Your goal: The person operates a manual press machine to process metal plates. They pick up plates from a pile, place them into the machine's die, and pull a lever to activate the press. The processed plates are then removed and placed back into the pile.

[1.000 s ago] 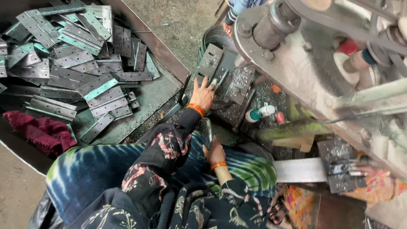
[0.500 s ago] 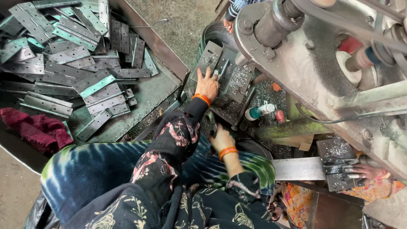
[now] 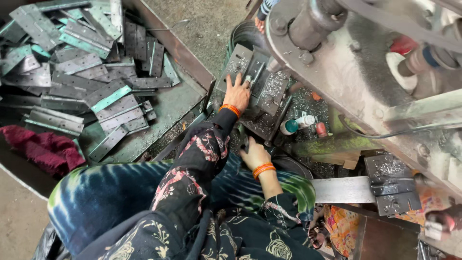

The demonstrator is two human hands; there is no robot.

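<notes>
steel press frame (image 3: 365, 82), grey and flecked with swarf, fills the upper right of the frame. tray (image 3: 187, 58) of flat hinge plates (image 3: 77, 91), upper left; maroon rag (image 3: 43, 149) at left edge. plate stack (image 3: 262, 84) at upper centre, dusted with shavings: left hand (image 3: 237, 94) lies spread flat on it, fingers apart, clamped on nothing. right hand (image 3: 253, 154), centre, curled shut on a dark plate (image 3: 244, 138), part hidden. small bottle (image 3: 296, 125) right of the stack. risk, judged: sharp edges and loose swarf could cut bare fingers; a sleeve could catch near the machine. floor: rough concrete, cramped workshop.
</notes>
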